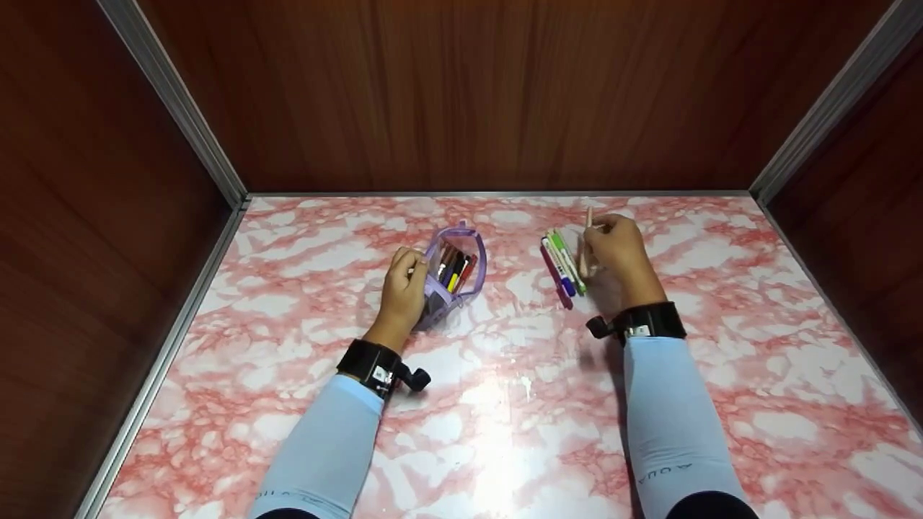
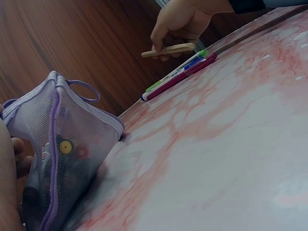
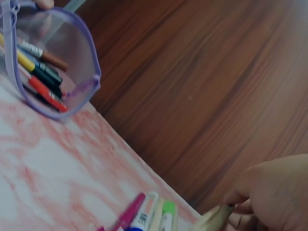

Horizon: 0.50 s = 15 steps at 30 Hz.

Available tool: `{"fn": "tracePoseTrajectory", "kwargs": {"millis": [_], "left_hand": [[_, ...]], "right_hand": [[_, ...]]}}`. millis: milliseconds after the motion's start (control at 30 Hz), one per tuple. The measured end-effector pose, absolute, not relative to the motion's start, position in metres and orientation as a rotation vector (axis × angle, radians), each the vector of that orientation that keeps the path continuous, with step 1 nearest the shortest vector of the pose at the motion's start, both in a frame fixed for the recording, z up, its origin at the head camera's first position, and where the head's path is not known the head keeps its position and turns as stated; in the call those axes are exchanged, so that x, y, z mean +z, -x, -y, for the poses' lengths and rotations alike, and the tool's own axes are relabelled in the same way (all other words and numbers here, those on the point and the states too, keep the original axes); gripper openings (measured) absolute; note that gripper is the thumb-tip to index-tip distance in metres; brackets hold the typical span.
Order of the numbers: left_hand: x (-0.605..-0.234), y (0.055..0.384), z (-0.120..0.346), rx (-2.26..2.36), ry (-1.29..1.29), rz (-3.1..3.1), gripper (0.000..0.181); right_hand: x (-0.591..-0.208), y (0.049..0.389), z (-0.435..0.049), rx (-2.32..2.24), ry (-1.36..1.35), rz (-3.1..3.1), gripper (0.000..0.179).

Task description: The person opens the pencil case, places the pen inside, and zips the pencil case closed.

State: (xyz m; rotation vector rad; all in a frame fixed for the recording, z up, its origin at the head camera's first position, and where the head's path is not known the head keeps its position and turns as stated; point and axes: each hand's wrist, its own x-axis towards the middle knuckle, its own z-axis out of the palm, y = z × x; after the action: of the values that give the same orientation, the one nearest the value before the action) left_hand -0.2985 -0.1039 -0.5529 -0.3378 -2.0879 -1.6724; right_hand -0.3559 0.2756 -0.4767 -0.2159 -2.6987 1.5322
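My left hand [image 1: 405, 292] grips the left edge of a purple mesh pencil case [image 2: 84, 130], its fingers curled at the rim. The case's mouth is open to the right, and several pens and markers [image 3: 45, 91] lie inside, with red, yellow, black and brown among them. To the right, my right hand [image 1: 620, 249] pinches a beige pen-like stick [image 2: 168, 50] between thumb and fingers. Just left of that hand, a magenta pen [image 1: 556, 277], a white marker with a blue cap [image 1: 557, 258] and a green-and-white marker [image 1: 562, 245] lie side by side.
The table [image 1: 497, 404] has a red-and-white marbled top. Dark wood panels [image 1: 461, 94] rise at the back and both sides, with metal strips [image 1: 180, 108] at the corners. Black camera bands [image 1: 652, 321] sit on both wrists, over light blue sleeves [image 1: 670, 404].
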Motion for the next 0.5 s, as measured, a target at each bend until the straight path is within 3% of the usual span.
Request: {"fn": "tracePoseTrajectory", "kwargs": {"millis": [233, 500], "left_hand": [[-0.553, 0.298, 0.104, -1.685, 0.339, 2.074, 0.017], [-0.554, 0.3, 0.104, -1.689, 0.324, 2.095, 0.017]], "right_hand": [[-0.473, 0.357, -0.253, 1.733, 0.138, 2.495, 0.075], [-0.479, 0.354, -0.223, 2.001, 0.039, 2.296, 0.07]]}}
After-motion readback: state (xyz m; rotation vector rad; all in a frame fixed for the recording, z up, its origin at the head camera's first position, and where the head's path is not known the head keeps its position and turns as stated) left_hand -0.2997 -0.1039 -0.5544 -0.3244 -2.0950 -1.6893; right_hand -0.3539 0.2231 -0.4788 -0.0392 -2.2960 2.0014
